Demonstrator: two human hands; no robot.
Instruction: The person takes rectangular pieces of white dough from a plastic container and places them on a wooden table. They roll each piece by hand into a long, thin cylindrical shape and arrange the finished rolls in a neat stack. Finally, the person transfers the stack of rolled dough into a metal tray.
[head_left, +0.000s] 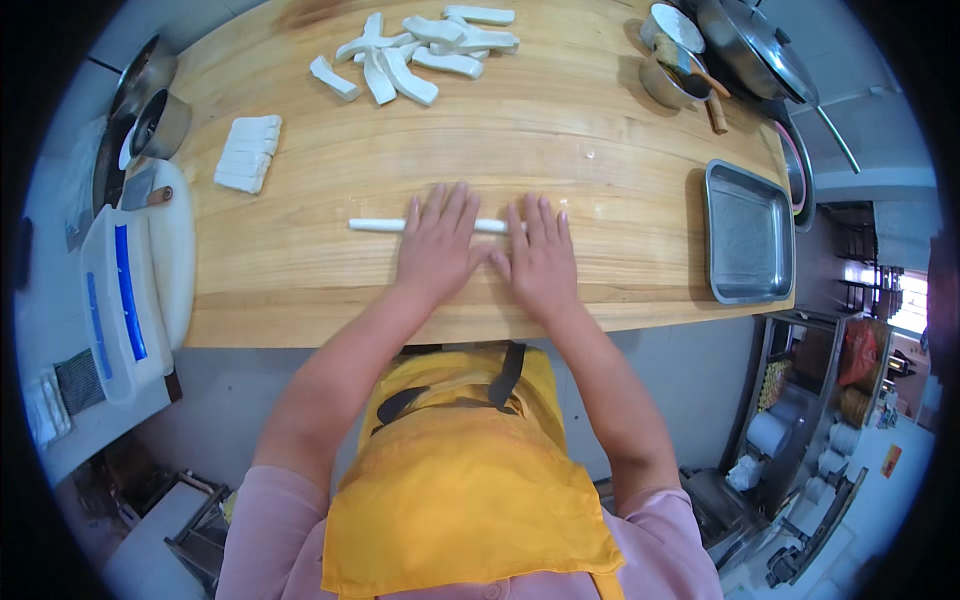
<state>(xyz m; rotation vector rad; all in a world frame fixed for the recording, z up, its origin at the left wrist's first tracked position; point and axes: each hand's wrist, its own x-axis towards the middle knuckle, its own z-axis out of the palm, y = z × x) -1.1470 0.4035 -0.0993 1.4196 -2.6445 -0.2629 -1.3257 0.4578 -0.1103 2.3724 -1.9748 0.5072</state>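
Note:
A thin white dough rope (375, 224) lies crosswise on the wooden worktop (315, 277), in front of me. My left hand (439, 251) rests flat across its middle, palm down, fingers spread a little. Close beside it, my right hand (544, 259) lies flat over the rope's right end, which its fingers hide. The two thumbs nearly meet below the rope. Neither hand grips anything. Farther back is a loose pile of thick white dough strips (409, 79). A dough slab (247, 154), cut into strips still side by side, sits to the left.
At the right edge stands a rectangular metal tray (712, 247). Behind it are a small metal pot (664, 86) with a brush (675, 56) and a lidded pan (757, 52). A white cutting board (174, 247), a dough scraper (141, 187) and a plastic container (112, 300) line the left.

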